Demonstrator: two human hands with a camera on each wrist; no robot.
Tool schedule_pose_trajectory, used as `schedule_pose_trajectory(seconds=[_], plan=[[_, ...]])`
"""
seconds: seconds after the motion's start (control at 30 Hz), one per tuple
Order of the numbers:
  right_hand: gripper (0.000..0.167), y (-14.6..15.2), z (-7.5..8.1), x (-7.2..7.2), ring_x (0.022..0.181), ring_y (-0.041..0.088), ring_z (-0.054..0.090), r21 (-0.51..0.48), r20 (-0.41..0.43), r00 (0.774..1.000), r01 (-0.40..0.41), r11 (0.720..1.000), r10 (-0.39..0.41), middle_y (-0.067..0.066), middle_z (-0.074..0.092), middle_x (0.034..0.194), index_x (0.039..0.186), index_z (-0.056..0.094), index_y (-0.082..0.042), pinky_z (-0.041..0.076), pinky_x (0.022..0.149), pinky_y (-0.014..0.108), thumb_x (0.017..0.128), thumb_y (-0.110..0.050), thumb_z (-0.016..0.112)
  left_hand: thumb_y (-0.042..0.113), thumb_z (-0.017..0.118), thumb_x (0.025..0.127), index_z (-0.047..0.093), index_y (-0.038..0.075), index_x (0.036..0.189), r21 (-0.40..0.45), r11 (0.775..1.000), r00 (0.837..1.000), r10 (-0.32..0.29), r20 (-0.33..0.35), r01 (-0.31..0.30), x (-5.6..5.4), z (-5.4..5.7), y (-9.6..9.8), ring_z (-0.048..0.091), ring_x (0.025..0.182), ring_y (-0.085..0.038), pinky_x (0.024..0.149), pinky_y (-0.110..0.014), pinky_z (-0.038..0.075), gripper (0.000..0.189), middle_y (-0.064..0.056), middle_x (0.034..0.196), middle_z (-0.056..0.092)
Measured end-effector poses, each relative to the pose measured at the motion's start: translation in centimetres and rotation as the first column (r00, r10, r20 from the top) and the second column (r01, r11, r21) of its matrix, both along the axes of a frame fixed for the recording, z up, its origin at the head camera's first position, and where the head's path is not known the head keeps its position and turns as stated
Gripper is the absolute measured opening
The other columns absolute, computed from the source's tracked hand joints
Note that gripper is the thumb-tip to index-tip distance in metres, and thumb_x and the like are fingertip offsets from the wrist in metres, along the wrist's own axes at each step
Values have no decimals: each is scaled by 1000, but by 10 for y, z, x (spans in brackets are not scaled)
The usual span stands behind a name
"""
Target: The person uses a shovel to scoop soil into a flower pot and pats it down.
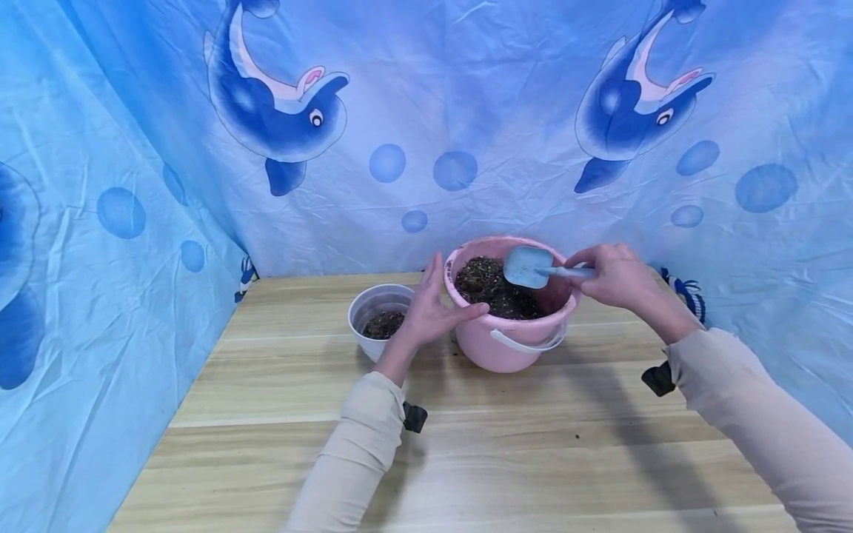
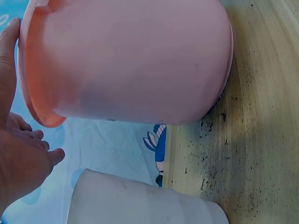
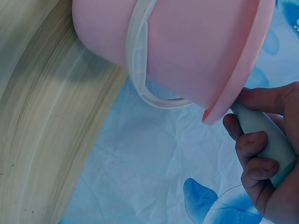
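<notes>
A pink bucket (image 1: 493,348) with a white carrying handle (image 1: 529,344) holds dark soil (image 1: 483,289). My right hand (image 1: 616,277) grips the handle of a light blue toy shovel (image 1: 529,266) at the bucket's right rim. The shovel's blade is over the soil, its visible face bare of any heap. My left hand (image 1: 429,314) is at the left rim, thumb against it and fingers stretched out; in the left wrist view the other fingers stand off the bucket (image 2: 135,60). Behind the left hand is a white plastic pot (image 1: 369,346) with some soil (image 1: 383,324), partly hidden.
Everything stands on a wooden table (image 1: 493,459), with soil crumbs (image 2: 205,158) scattered by the bucket's base. A blue dolphin-print sheet (image 1: 413,111) hangs behind the table and along its sides. Dark wrist-worn devices (image 1: 415,417) show at both sleeves.
</notes>
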State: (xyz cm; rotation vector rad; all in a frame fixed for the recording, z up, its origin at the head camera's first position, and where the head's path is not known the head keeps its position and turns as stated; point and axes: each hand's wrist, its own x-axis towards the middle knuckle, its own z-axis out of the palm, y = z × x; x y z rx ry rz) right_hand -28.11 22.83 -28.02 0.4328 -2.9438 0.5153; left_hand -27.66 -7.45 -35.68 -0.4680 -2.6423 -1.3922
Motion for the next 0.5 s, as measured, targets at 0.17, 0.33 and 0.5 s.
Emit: schedule_pose_trajectory(seconds=[0.17, 0.33, 0.5], plan=[[30, 0, 0, -2, 55, 19, 46, 21, -13, 1000, -6, 1000, 7, 2, 65, 72, 113, 71, -7, 34, 46, 31, 88, -24, 65, 58, 81, 67, -3, 20, 155, 6, 1000, 1000, -15, -4, 15, -2, 1, 4, 4, 147, -27, 117, -48, 14, 128, -4, 162, -1], [31, 0, -1, -4, 56, 20, 46, 48, -14, 1000, -9, 999, 10, 1, 64, 70, 113, 72, -8, 35, 48, 31, 88, -26, 66, 51, 84, 68, -5, 19, 155, 37, 999, 999, -31, 30, 30, -5, 0, 8, 3, 147, -26, 117, -45, 13, 129, -4, 162, -2], [29, -3, 0, -7, 60, 21, 48, 98, -40, 999, -23, 995, 27, 6, 69, 79, 109, 73, -7, 36, 51, 32, 86, -23, 67, 49, 85, 67, -5, 19, 155, 60, 998, 999, -34, 30, 33, -6, -2, 10, 5, 147, -24, 118, -42, 14, 129, -2, 162, -1]])
